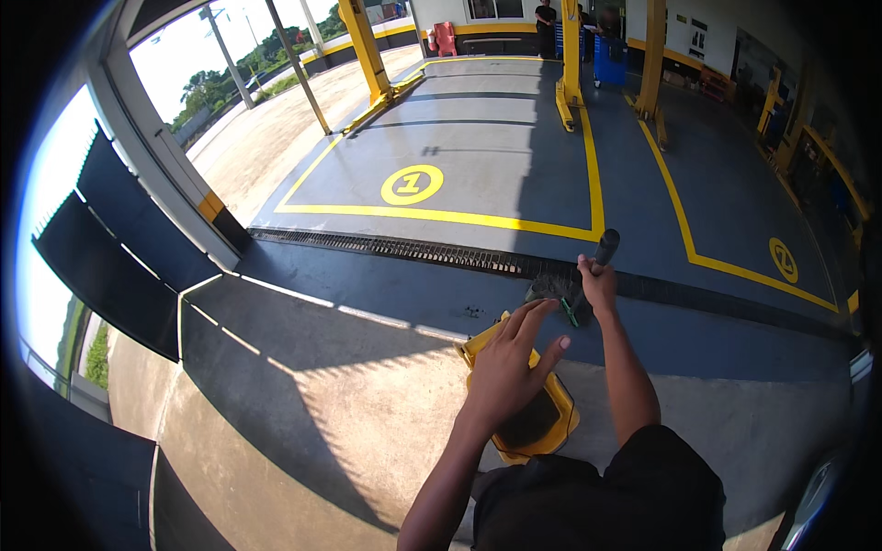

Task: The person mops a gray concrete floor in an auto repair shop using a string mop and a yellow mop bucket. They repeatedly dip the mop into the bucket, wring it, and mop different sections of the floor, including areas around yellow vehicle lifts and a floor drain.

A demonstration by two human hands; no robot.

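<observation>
My right hand (598, 286) is closed round the dark handle of a broom (605, 248). Below the hand, the broom's dark bristles (548, 288) and a green part show close to the drain, partly hidden by my left fingers. My left hand (511, 367) is stretched out with its thumb apart from the fingers, and nothing shows in it. Beneath it on the floor stands a yellow container (563, 424) with a dark inside, in part covered by my hand and forearm. Whether my left hand touches it, I cannot tell.
A floor drain grate (395, 249) crosses in front of me. Beyond it are yellow bay lines (432, 215) and yellow lift posts (366, 50). A blue tool cabinet (609, 61), a red chair (445, 39) and a person (545, 23) are at the back. A dark gate (110, 266) stands left.
</observation>
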